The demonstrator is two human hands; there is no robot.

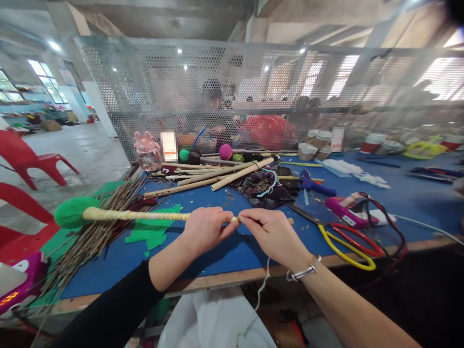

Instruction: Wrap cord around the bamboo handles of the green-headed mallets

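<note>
My left hand (206, 227) is closed around a long stick (137, 215) wrapped in pale cord, with a green ball (70, 212) on its far left end. The stick lies level above the blue table (108, 261). My right hand (270, 231) pinches the cord at the stick right beside the left fingers. A thin white string (261, 285) hangs from the right hand down past the table edge. A silver bracelet sits on my right wrist.
Bare bamboo sticks (217, 176) lie across the table middle, a bundle of thin twigs (90, 232) and green felt scraps (154, 234) at left. Yellow-and-red scissors (348, 241) and a pink glue gun (348, 212) lie at right. A person sits behind the mesh screen (213, 104). Red chairs (29, 159) stand left.
</note>
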